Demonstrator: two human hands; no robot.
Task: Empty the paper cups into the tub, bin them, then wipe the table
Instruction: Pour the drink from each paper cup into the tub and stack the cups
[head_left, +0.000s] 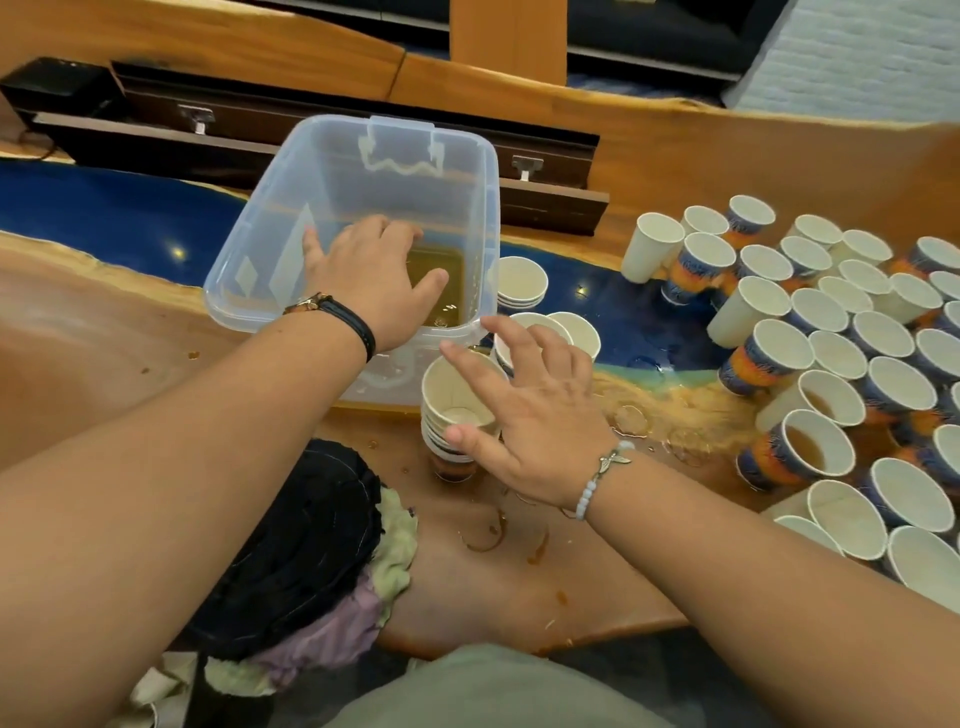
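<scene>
A clear plastic tub (343, 171) stands tilted on the wood and blue resin table (104, 338), with brown liquid (441, 270) pooled in its near right corner. My left hand (374, 280) hovers over the tub's near rim, fingers spread, holding nothing. My right hand (524, 415) is open above a stack of nested empty paper cups (452, 410) just in front of the tub. Several more paper cups (831, 364) crowd the right side, some holding brown liquid (805, 447). A bundle of cloths (311, 545) lies at the near edge.
Two short stacks of cups (519, 283) stand right of the tub. Brown rings and drips (488, 535) mark the table in front of me, wet patches (634, 415) further right. A dark shelf unit (322, 130) runs behind the tub.
</scene>
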